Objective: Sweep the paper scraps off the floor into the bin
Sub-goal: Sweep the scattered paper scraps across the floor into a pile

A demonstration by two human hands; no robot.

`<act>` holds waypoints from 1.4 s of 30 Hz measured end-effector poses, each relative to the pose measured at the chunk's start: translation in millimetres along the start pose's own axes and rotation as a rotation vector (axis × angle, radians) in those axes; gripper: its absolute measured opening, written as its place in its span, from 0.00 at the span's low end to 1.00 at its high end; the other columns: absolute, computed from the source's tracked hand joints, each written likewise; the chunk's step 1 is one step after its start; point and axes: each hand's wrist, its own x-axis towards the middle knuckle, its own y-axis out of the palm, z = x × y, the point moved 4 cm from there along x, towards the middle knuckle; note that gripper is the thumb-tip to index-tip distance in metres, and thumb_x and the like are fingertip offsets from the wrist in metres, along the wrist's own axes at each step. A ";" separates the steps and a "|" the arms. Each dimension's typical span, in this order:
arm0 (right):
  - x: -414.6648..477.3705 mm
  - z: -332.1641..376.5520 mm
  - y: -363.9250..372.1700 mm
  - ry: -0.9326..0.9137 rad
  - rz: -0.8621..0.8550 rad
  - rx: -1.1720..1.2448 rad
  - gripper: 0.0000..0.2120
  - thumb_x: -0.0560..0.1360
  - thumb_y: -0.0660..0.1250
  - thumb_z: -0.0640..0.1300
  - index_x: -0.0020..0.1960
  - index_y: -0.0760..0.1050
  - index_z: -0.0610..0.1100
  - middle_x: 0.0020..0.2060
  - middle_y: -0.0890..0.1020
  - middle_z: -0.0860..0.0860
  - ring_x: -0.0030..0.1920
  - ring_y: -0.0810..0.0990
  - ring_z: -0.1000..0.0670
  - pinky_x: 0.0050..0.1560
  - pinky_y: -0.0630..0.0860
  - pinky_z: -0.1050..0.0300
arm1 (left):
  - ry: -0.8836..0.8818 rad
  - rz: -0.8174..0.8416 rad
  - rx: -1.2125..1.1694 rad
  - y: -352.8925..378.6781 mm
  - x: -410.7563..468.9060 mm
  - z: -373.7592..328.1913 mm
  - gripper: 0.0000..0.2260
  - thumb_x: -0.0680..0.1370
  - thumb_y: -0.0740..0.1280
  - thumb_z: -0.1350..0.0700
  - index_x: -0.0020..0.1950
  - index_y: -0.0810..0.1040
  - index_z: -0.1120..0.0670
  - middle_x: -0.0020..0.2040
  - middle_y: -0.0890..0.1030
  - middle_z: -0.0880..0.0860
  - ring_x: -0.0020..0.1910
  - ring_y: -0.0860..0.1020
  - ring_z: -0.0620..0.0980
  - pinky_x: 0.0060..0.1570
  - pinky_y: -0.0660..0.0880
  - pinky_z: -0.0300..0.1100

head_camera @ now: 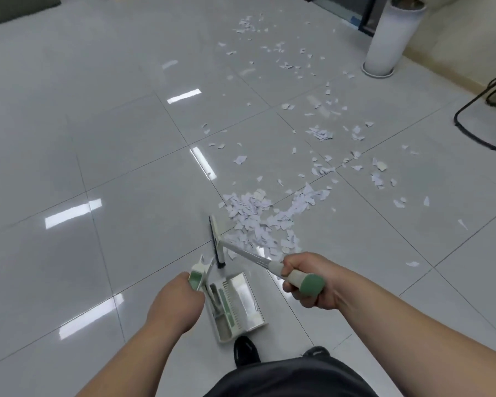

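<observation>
White paper scraps [258, 219] lie in a dense pile on the grey tiled floor, and several more trail away to the far right. My right hand [309, 279] grips the green-capped handle of a white broom [216, 239], whose dark-bristled head stands on the floor at the left edge of the pile. My left hand [175, 302] holds the green-and-white handle of a cream dustpan [241, 305], which rests on the floor below the broom head, just in front of my feet. No bin is in view.
A tall white planter [390, 35] stands at the far right, by the wall. Black metal chair legs [481, 116] reach in from the right edge. My black shoes [245, 351] are at the bottom centre. Bare glossy tiles stretch to the left.
</observation>
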 end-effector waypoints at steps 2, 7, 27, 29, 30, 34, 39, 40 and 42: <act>10.0 2.3 15.9 0.035 0.016 0.006 0.11 0.67 0.64 0.41 0.49 0.70 0.44 0.30 0.76 0.45 0.21 0.63 0.51 0.23 0.55 0.68 | -0.019 0.000 -0.010 -4.8 2.9 16.3 0.09 0.74 0.58 0.60 0.48 0.74 0.49 0.38 0.81 0.52 0.33 0.77 0.53 0.34 0.74 0.43; 34.7 8.7 44.8 0.102 0.065 -0.035 0.09 0.70 0.62 0.40 0.49 0.68 0.43 0.30 0.75 0.45 0.21 0.63 0.52 0.21 0.55 0.69 | -0.055 -0.011 -0.058 -13.5 8.5 44.9 0.07 0.75 0.59 0.60 0.48 0.74 0.50 0.38 0.79 0.53 0.34 0.77 0.55 0.33 0.73 0.43; 51.7 99.6 -69.3 0.187 -0.052 0.235 0.11 0.59 0.67 0.38 0.41 0.70 0.41 0.30 0.75 0.47 0.19 0.64 0.54 0.18 0.59 0.69 | -0.126 -0.059 -0.006 -2.9 53.9 -41.4 0.03 0.78 0.60 0.57 0.49 0.74 0.54 0.40 0.79 0.53 0.37 0.78 0.56 0.35 0.74 0.44; 48.6 114.2 -97.7 0.176 -0.079 0.238 0.13 0.57 0.67 0.38 0.42 0.71 0.40 0.30 0.75 0.47 0.18 0.64 0.53 0.17 0.59 0.69 | -0.139 -0.073 -0.016 3.0 56.3 -66.2 0.03 0.78 0.60 0.57 0.49 0.73 0.53 0.40 0.79 0.53 0.37 0.78 0.56 0.37 0.75 0.45; 46.9 121.3 -112.6 0.170 -0.095 0.238 0.14 0.57 0.67 0.38 0.42 0.71 0.40 0.30 0.75 0.47 0.18 0.65 0.53 0.17 0.59 0.69 | -0.143 -0.082 -0.017 6.3 57.4 -78.7 0.03 0.78 0.61 0.57 0.49 0.73 0.53 0.40 0.79 0.53 0.38 0.79 0.56 0.37 0.75 0.45; 38.5 148.9 -166.2 0.157 -0.158 0.234 0.06 0.65 0.66 0.38 0.41 0.71 0.41 0.28 0.75 0.47 0.17 0.65 0.53 0.18 0.59 0.70 | -0.187 -0.118 -0.035 18.7 61.3 -122.0 0.06 0.77 0.60 0.59 0.50 0.74 0.52 0.41 0.79 0.53 0.37 0.78 0.56 0.36 0.74 0.44; 32.5 172.7 -210.8 0.111 -0.208 0.163 0.08 0.65 0.66 0.39 0.44 0.73 0.42 0.28 0.76 0.48 0.19 0.67 0.52 0.17 0.62 0.68 | -0.237 -0.140 -0.052 30.5 62.0 -161.0 0.11 0.75 0.58 0.61 0.54 0.74 0.51 0.41 0.80 0.54 0.35 0.78 0.55 0.33 0.74 0.43; 31.2 176.4 -217.4 0.100 -0.217 0.151 0.08 0.65 0.66 0.39 0.44 0.73 0.43 0.28 0.77 0.48 0.20 0.67 0.52 0.17 0.62 0.68 | -0.246 -0.146 -0.053 32.2 61.2 -167.2 0.11 0.75 0.58 0.60 0.54 0.74 0.51 0.41 0.80 0.53 0.35 0.78 0.55 0.33 0.74 0.43; 28.9 183.6 -229.2 0.071 -0.225 0.140 0.08 0.65 0.66 0.39 0.44 0.73 0.43 0.29 0.77 0.47 0.21 0.67 0.52 0.18 0.62 0.68 | -0.264 -0.155 -0.053 35.7 58.1 -176.0 0.11 0.75 0.58 0.60 0.54 0.75 0.51 0.41 0.80 0.53 0.34 0.77 0.54 0.33 0.74 0.43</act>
